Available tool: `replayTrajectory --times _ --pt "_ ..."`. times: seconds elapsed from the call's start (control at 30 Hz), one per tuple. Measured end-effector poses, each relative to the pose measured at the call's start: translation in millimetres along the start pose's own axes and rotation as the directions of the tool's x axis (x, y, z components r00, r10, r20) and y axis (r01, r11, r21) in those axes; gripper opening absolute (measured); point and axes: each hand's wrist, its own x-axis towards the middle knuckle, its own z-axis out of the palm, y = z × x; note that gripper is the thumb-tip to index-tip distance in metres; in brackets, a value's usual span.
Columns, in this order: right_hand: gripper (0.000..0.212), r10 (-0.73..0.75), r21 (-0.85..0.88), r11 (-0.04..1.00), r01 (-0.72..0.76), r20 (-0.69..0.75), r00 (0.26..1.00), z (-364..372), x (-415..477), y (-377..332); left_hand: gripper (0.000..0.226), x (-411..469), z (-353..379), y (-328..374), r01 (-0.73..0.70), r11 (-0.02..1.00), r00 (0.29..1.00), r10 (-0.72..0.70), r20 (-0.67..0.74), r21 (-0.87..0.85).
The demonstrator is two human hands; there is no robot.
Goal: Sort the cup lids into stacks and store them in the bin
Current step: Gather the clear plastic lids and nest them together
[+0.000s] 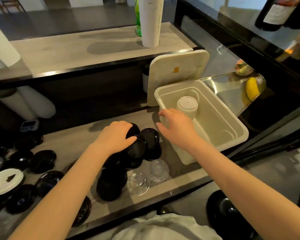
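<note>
White lid stack [187, 104]: inside the bin, toward its far-left end; upright, axis vertical, flat tops facing up; no print legible.
Black lids [146, 142]: heaped on the counter [73, 144] just left of the bin, several tipped on edge with round faces turned toward the bin; more lying scattered well left of it.
Left hand [116, 137]: fingers curled down over the far end of the heap, gripping black lids, thumb stretched toward the bin.
Right hand [177, 127]: above the bin's near-left rim, fingers spread and relaxed, holding nothing.
Bin [232, 135]: white, rectangular, open; long axis running from far-left to near-right.
Bin cover [178, 73]: leaning on edge just behind the bin's far end; small orange sticker [176, 70], writing too small to read.
Clear dome lids [158, 170]: two, side by side, just off the bin's near-left corner.
White lid [5, 181]: single, well left of the bin, resting on black ones.
Bottle label [277, 13]: far right beyond the bin; print blurred, unreadable.
</note>
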Motion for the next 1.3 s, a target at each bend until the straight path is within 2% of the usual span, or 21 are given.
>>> replayTrajectory --times 0.1,0.17,0.33,0.5,0.57,0.67,0.77,0.83,1.0,1.13,1.2,1.3 --pt "0.035 -0.048 0.063 0.997 0.046 0.04 0.998 23 -14 -14 0.054 -18 22 -6 0.009 0.997 0.998 -0.015 -0.065 -0.079" --pt "0.035 -0.052 0.095 0.994 0.046 0.072 0.996 41 -27 -17 0.054 -30 41 -6 0.011 0.996 0.998 -0.016 -0.054 -0.085" --pt "0.05 0.033 0.081 0.995 -0.057 0.275 0.961 85 -62 0 0.073 -53 91 2 0.029 0.999 0.992 -0.032 0.121 0.028" --pt "0.078 0.236 -0.004 0.964 -0.265 0.467 0.852 108 -84 21 0.079 -58 121 7 0.027 0.994 0.981 -0.046 0.187 0.103" --pt "0.087 0.306 0.051 0.927 -0.373 0.473 0.826 115 -89 23 0.076 -58 129 10 0.026 0.992 0.98 -0.05 0.194 0.123" --pt "0.094 0.453 0.166 0.819 -0.549 0.401 0.796 126 -91 22 0.066 -59 137 14 0.037 0.99 0.984 -0.06 0.165 0.138" --pt "0.076 0.462 0.08 0.844 -0.53 0.395 0.794 131 -91 19 0.062 -59 138 14 0.031 0.995 0.994 -0.041 0.104 0.099" --pt "0.063 0.434 0.05 0.867 -0.496 0.412 0.801 130 -91 22 0.063 -60 134 12 0.026 0.999 0.999 -0.027 0.028 0.041" --pt "0.068 0.468 0.198 0.798 -0.57 0.392 0.792 131 -93 36 0.06 -63 116 5 0.018 0.968 0.982 -0.064 -0.175 -0.252" --pt "0.064 0.485 0.399 0.688 -0.606 0.368 0.793 126 -94 32 0.056 -60 100 2 0.123 0.796 0.967 -0.231 -0.109 -0.593" --pt "0.06 0.479 0.519 0.617 -0.592 0.349 0.806 122 -95 24 0.053 -59 97 0 0.15 0.735 0.961 -0.264 -0.076 -0.661" --pt "0.051 0.449 0.725 0.451 -0.521 0.321 0.834 107 -90 4 0.059 -59 100 -6 0.163 0.718 0.954 -0.29 -0.077 -0.677"
